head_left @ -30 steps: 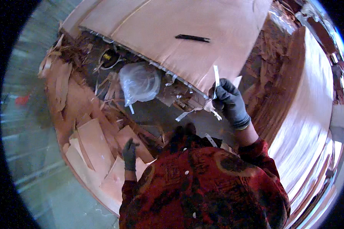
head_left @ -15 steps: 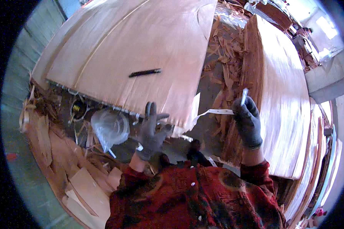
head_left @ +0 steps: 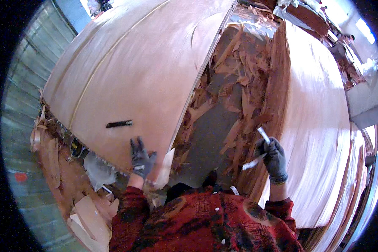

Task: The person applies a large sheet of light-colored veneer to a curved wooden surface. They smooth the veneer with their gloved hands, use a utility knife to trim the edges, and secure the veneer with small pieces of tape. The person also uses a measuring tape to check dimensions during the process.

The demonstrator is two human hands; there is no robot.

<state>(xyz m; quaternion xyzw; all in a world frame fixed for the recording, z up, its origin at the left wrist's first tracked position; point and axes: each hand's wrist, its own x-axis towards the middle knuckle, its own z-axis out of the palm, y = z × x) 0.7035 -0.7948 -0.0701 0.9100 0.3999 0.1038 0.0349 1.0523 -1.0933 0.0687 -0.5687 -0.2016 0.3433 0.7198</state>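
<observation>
My left hand (head_left: 143, 159), in a grey glove, lies with fingers spread at the near right corner of a large pale wood veneer sheet (head_left: 147, 71). It holds nothing. Out to the right, my gloved right hand (head_left: 274, 160) is closed around a white strip of tape (head_left: 263, 134). One end sticks up above the fingers and another hangs out to the left. On the veneer, beyond my left hand, rests a narrow black bar-shaped object (head_left: 119, 124); its kind is unclear. A small piece of pale veneer (head_left: 167, 164) stands at the sheet's corner.
A tall veneer stack (head_left: 315, 126) rises on the right. Between it and the sheet, brown veneer scraps (head_left: 239, 84) litter the grey floor (head_left: 210, 134). A clear plastic bag (head_left: 98, 171) hangs by the sheet's near edge, above offcuts (head_left: 90, 214). Someone works far right.
My left hand has moved from beside the sheet's near edge onto its corner. The tape, earlier stretched leftward from my right hand, is now a short loose piece. The whole view has shifted.
</observation>
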